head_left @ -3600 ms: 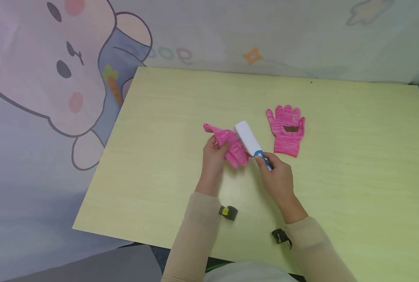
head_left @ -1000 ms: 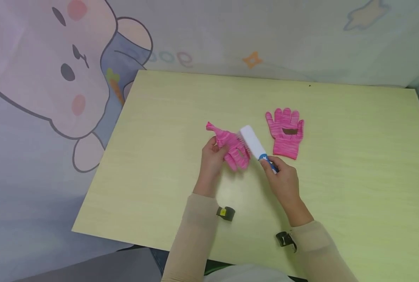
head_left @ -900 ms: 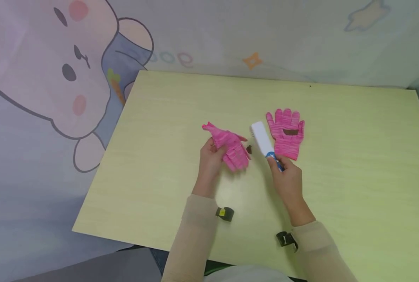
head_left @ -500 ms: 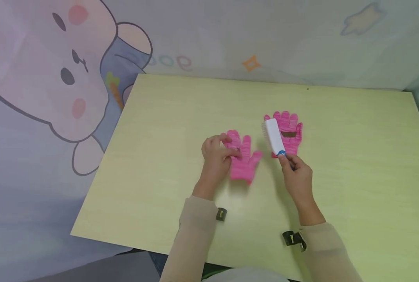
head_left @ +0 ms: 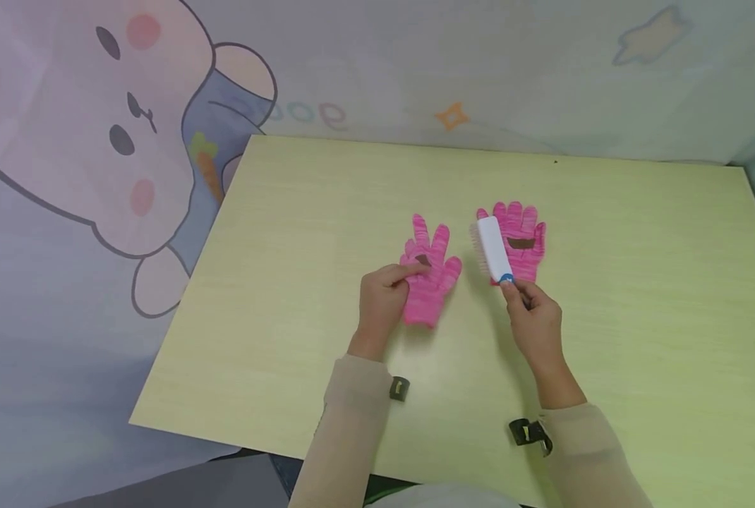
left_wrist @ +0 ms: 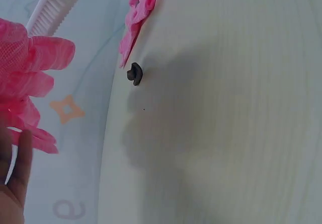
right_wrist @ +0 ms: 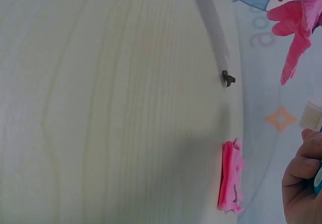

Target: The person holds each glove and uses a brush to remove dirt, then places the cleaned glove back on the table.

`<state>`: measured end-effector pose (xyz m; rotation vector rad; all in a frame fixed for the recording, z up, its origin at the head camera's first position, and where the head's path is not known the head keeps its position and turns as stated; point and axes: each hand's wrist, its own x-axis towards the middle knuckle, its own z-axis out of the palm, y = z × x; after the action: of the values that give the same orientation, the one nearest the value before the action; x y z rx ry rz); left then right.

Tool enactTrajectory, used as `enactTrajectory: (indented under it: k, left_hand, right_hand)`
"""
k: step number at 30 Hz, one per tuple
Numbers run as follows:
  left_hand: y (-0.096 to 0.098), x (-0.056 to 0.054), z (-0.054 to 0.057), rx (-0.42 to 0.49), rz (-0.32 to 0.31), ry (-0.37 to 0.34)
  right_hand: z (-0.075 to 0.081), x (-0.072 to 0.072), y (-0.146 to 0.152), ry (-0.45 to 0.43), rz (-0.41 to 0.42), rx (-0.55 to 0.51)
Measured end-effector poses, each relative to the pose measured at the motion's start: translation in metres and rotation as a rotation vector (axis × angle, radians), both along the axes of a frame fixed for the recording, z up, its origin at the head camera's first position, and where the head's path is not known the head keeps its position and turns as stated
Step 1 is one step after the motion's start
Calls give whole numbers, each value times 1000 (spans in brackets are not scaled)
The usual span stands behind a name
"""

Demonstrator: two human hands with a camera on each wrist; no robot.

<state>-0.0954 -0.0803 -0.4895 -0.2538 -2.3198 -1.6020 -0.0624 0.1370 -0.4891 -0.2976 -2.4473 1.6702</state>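
My left hand [head_left: 384, 300] pinches a pink knit glove [head_left: 425, 296], raised above the table with its fingers pointing up and apart. A dark brown patch [head_left: 423, 259] shows on its palm by my index finger. My right hand [head_left: 535, 314] grips a brush [head_left: 494, 248] by its blue handle; the white head is upright, pale bristles facing left toward the held glove but apart from it. Behind the brush, partly covered in the head view, a second pink glove [head_left: 526, 264] lies flat with a brown strip [head_left: 521, 243] across it. A small dark lump [left_wrist: 135, 74] rests on the table.
The pale yellow table [head_left: 276, 282] runs back to a hanging cloth [head_left: 377, 56] with cartoon prints. Black bands [head_left: 399, 388] sit by both forearms. My body is at the front edge.
The brush has moved off the held glove to the right, now overlapping the flat glove. A dark lump came away below the brush. My left hand has turned the glove so its fingers point up.
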Motion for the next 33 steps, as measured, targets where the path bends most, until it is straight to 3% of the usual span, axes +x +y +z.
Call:
enactTrajectory:
  k: [7, 9, 14, 16, 19, 22, 26, 30, 33]
  left_hand:
    - [-4, -7, -1, 114, 4, -247]
    - [-7, -8, -1, 239, -23, -333]
    - [-13, -10, 1, 747, -156, -475]
    - [-14, -10, 1, 805, -178, -501]
    - [-14, -10, 2, 717, -130, -553]
    - [-12, -9, 1, 616, -96, -615]
    - [-9, -9, -2, 481, -90, -655]
    - [-4, -8, -2, 343, -132, -664]
    - [-1, -6, -1, 252, -164, -640]
  right_hand:
    - [0, 2, 7, -23, -47, -19]
    - [-1, 2, 8, -27, -50, -35]
    - [-1, 2, 8, -35, -42, -101]
    - [-2, 2, 7, -39, -35, -128]
    - [-1, 3, 6, -46, -9, -143]
    - [-1, 5, 4, 7, 52, -83]
    - [-3, 8, 1, 131, 191, 129]
    - [-6, 9, -1, 243, 328, 370]
    - [-7, 8, -2, 291, 345, 473]
